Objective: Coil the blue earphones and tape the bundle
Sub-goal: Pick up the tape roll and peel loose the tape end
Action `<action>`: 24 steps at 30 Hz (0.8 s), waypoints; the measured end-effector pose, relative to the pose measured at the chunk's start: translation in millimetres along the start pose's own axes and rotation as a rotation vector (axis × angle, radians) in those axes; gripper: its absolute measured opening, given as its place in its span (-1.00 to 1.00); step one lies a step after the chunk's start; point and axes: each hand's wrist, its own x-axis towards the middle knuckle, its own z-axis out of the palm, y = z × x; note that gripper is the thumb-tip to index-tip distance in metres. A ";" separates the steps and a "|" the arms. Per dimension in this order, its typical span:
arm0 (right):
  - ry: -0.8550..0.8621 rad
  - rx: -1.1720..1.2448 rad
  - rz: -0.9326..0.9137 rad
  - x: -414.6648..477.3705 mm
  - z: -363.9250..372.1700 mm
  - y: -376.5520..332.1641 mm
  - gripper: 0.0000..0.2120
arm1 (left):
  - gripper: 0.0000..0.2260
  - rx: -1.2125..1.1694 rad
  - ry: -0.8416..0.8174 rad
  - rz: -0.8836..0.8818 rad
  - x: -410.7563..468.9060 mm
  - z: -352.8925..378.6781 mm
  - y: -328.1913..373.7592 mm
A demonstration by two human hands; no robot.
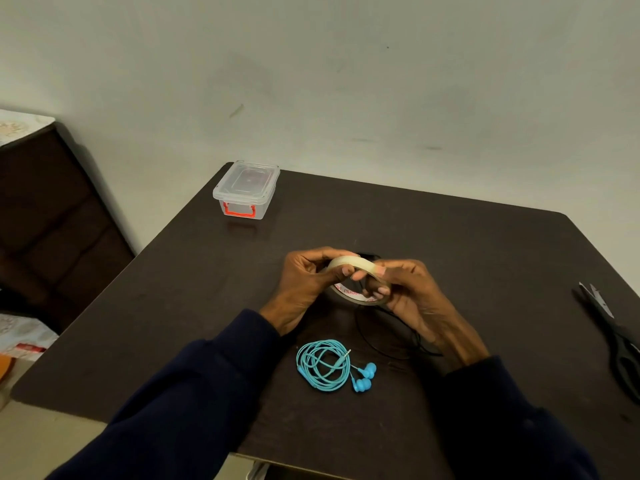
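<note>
Navy sleeves [194, 393] flank the coiled blue earphones [323, 365], which lie on the dark table [485, 271] just nearer than the hands, earbuds [365, 377] at the coil's right. Left hand [304, 282] and right hand [408, 296] both grip a roll of clear tape [349, 262] held above the table, thumbs [346, 270] on its outer rim. Black scissors [616, 341] lie far right; a lidded clear box [246, 188] stands at the far left corner.

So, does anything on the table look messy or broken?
Nothing looks broken or spilled. The only untidy bit is a thin black cord lying loose on the table beneath the right hand, which holds the tape roll. The blue earphones sit beside it in a neat coil, not taped yet.
</note>
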 end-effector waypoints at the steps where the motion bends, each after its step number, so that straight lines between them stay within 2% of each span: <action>1: 0.005 -0.003 -0.008 0.0 -0.5 1.3 -0.72 | -0.79 0.013 -0.007 0.014 0.3 0.1 -0.5; 6: 0.075 -0.099 -0.043 0.2 2.2 6.1 -0.74 | -0.77 0.089 -0.062 0.084 2.2 -0.2 -5.3; 10: 0.140 -0.255 -0.044 -0.5 3.6 8.5 -0.52 | -0.75 0.169 -0.094 0.131 3.0 0.5 -6.9; 12: 0.152 -0.270 -0.047 -0.7 4.1 8.5 -0.49 | -0.75 0.175 -0.104 0.146 3.4 -0.4 -6.5; 19: 0.212 -0.291 -0.074 -1.9 9.1 6.2 -0.56 | -0.74 0.186 -0.111 0.151 3.5 1.2 -7.3; 24: 0.195 -0.182 -0.061 -2.8 12.9 1.2 -0.68 | -0.79 0.161 -0.108 0.124 2.3 0.9 -7.0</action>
